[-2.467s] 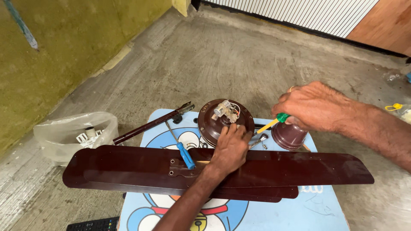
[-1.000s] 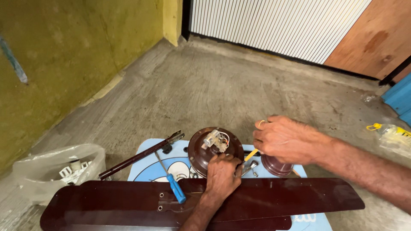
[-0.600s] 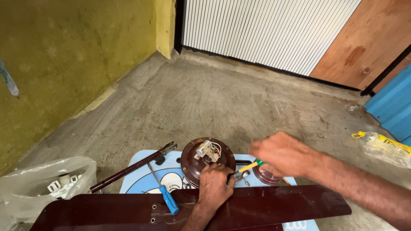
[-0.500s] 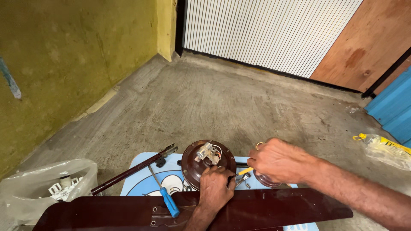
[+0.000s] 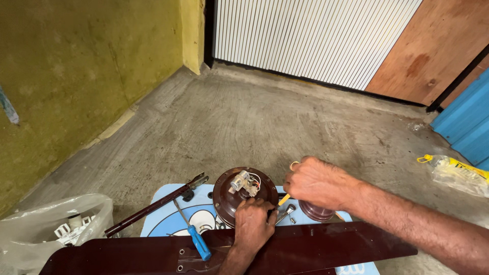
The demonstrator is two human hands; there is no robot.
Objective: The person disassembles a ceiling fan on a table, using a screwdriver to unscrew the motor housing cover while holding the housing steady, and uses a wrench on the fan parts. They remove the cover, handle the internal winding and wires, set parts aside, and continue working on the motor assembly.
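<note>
A dark brown ceiling fan motor (image 5: 239, 191) with a small white wired part on top lies on a light blue printed mat (image 5: 163, 219). My left hand (image 5: 254, 226) rests on the motor's near edge and on a long brown fan blade (image 5: 316, 249) that lies across the mat. My right hand (image 5: 318, 182) is closed around a tool with a yellow handle (image 5: 283, 199), just right of the motor. A small brown cup-shaped cover (image 5: 315, 211) sits under that hand.
A blue-handled screwdriver (image 5: 196, 239) and a dark metal rod (image 5: 153, 206) lie left of the motor. A clear plastic bag with white parts (image 5: 56, 229) sits at far left. A yellow-and-clear packet (image 5: 456, 170) lies on the concrete floor at right. Walls close behind.
The view has tilted up, so the fan now sits low in the picture. My right hand has moved left and closer to the motor. My left hand stays on the motor's edge.
</note>
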